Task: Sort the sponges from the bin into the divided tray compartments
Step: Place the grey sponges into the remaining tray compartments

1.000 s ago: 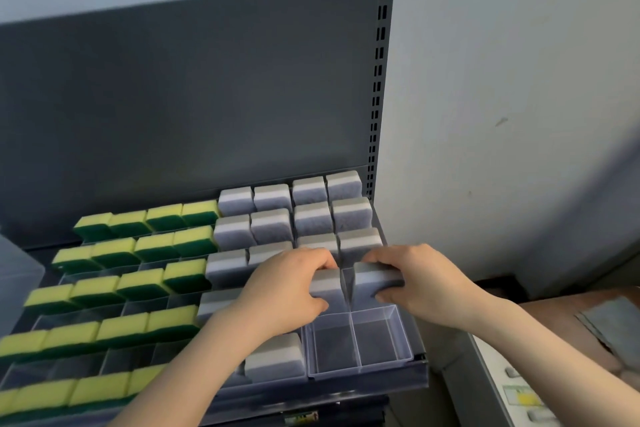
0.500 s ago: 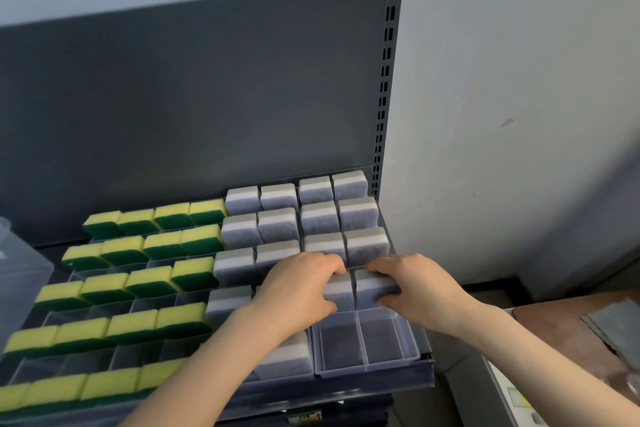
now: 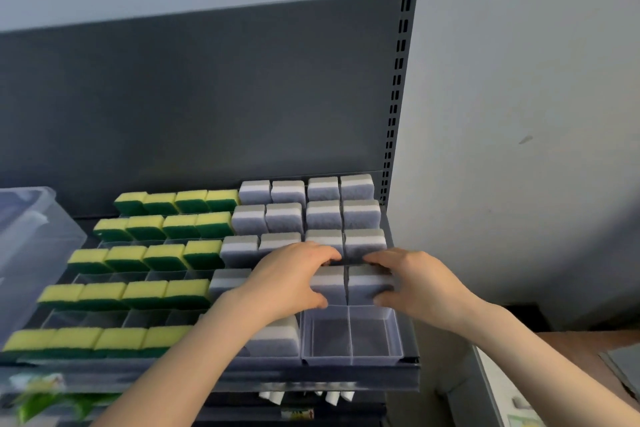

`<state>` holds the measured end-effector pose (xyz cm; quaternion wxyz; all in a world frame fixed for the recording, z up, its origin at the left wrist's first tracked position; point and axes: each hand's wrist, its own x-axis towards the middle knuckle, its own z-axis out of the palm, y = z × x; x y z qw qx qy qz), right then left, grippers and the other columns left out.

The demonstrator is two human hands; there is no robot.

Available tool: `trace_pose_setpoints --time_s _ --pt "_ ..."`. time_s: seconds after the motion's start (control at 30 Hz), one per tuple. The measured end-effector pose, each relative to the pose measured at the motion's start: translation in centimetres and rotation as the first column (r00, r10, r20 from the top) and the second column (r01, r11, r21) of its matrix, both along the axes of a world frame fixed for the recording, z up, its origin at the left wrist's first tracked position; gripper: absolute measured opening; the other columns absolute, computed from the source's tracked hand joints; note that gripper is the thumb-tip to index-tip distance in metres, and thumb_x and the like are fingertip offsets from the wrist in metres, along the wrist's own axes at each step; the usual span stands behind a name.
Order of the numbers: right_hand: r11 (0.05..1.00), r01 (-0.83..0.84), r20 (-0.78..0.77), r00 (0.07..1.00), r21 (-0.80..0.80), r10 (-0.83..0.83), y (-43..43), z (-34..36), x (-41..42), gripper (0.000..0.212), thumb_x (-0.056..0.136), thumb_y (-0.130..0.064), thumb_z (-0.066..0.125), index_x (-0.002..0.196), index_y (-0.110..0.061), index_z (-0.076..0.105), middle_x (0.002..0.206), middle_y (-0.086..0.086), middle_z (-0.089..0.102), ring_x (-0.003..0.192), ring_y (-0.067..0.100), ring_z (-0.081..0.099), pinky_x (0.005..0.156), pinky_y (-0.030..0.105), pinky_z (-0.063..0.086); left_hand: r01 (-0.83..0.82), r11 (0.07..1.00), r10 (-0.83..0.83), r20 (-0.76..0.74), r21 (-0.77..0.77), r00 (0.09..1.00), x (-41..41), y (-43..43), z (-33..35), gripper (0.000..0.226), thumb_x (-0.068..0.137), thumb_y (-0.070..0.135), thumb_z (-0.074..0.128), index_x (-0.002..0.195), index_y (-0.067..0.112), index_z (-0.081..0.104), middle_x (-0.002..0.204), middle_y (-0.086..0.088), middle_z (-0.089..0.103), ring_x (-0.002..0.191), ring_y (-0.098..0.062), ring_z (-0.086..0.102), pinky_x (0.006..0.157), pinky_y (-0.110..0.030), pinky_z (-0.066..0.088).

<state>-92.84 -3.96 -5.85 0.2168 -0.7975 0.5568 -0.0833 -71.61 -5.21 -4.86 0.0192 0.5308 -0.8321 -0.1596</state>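
1. Head view, the setting: the divided tray point(image 3: 349, 361) lies on a grey shelf. Yellow-green sponges point(image 3: 166, 256) fill its nine o'clock half and seated grey sponges point(image 3: 322, 215) its three o'clock half. A clear bin point(image 3: 31, 236) sits at nine o'clock of the tray; what it holds cannot be made out.

2. Head view, the hands: the left hand point(image 3: 287, 282) pinches the left grey sponge point(image 3: 329, 286), with fingers curled over its twelve o'clock edge and the thumb at its six o'clock edge. The right hand point(image 3: 419, 284) grips the right grey sponge point(image 3: 369, 284) the same way. The two sponges stand side by side in the fourth row from the back, with a clear divider between them.

3. Head view, what is left: directly at six o'clock of the held pair, the empty front compartments point(image 3: 325, 334) wait to be filled.

4. The step in hand looks to be seating both sponges.
   - Press each one straight down, square to its walls, until it leans like its neighbours at twelve o'clock.
   - Foam gives and springs back, so push evenly along the top edge, not at one corner.

5. Keep each sponge on its own side of the thin divider, which may flex. Let the thumbs go last and lift them away without dragging the foam back up.
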Motion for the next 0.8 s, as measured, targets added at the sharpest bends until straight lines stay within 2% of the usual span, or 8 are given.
trace_pose_setpoints --time_s 0.13,0.3,0.37,0.43,0.5,0.57,0.8 --pt "0.997 -0.035 0.066 0.997 -0.066 0.04 -0.6 1.7 -0.8 0.055 0.081 -0.038 0.068 0.132 -0.035 0.048 0.133 -0.016 0.053 0.118 0.006 0.051 0.095 0.017 0.039 -0.118 0.99 0.109 -0.105 -0.08 0.989 0.6 0.9 1.7 0.059 0.081 0.044 0.068 0.135 0.039 0.044 0.13 0.02 0.052 0.111 0.001 0.051 0.091 -0.023 0.048" --pt "0.982 -0.121 0.109 0.985 -0.142 0.137 -2.1 3.2 1.6 0.053 0.083 -0.037 0.065 0.133 -0.032 0.048 0.136 -0.013 0.052 0.122 0.008 0.05 0.098 0.022 0.041 -0.323 0.936 0.305 -0.134 -0.14 0.943 3.1 1.5 3.4 0.045 0.085 0.04 0.066 0.127 0.036 0.054 0.122 0.018 0.059 0.105 0.002 0.055 0.088 -0.029 0.052" --pt "0.978 -0.134 0.116 0.981 -0.161 0.154 -2.6 3.7 3.3 0.052 0.085 -0.035 0.063 0.134 -0.03 0.047 0.136 -0.011 0.051 0.123 0.01 0.049 0.1 0.024 0.042 -0.385 0.908 0.375 -0.089 -0.164 0.923 4.7 2.1 3.9 0.044 0.086 0.041 0.065 0.128 0.035 0.053 0.122 0.018 0.059 0.106 -0.001 0.055 0.085 -0.03 0.052" --pt "0.971 -0.145 0.09 0.982 -0.192 0.165 -2.8 4.3 5.0 0.05 0.087 -0.033 0.061 0.134 -0.027 0.048 0.136 -0.007 0.053 0.122 0.014 0.05 0.098 0.028 0.044 -0.41 0.883 0.429 0.035 -0.229 0.903 6.6 2.7 4.5 0.046 0.088 0.043 0.061 0.131 0.034 0.05 0.125 0.015 0.057 0.109 -0.006 0.056 0.081 -0.031 0.053" --pt "0.959 -0.168 -0.005 0.985 -0.228 0.171 -2.9 4.8 6.8 0.044 0.088 -0.03 0.057 0.131 -0.024 0.05 0.132 -0.002 0.055 0.121 0.02 0.051 0.093 0.034 0.047 -0.412 0.866 0.47 0.177 -0.285 0.865 8.9 3.3 4.9 0.047 0.089 0.046 0.058 0.133 0.033 0.049 0.124 0.012 0.057 0.107 -0.012 0.057 0.07 -0.029 0.05" --pt "0.95 -0.188 -0.092 0.981 -0.25 0.17 -2.8 5.2 8.6 0.04 0.088 -0.03 0.054 0.127 -0.024 0.052 0.128 -0.001 0.057 0.116 0.023 0.052 0.088 0.038 0.05 -0.441 0.85 0.509 0.235 -0.29 0.828 11.3 3.8 5.2 0.046 0.089 0.047 0.057 0.132 0.032 0.05 0.12 0.01 0.058 0.102 -0.013 0.058 0.061 -0.028 0.044" --pt "0.929 -0.245 -0.152 0.966 -0.276 0.21 -1.1 6.3 16.6 0.044 0.088 -0.035 0.055 0.131 -0.028 0.049 0.13 -0.003 0.057 0.114 0.02 0.055 0.089 0.033 0.05 -0.503 0.811 0.578 0.27 -0.299 0.77 20.5 7.0 5.6 0.043 0.09 0.048 0.055 0.13 0.032 0.052 0.122 0.007 0.058 0.104 -0.017 0.059 0.069 -0.031 0.047"
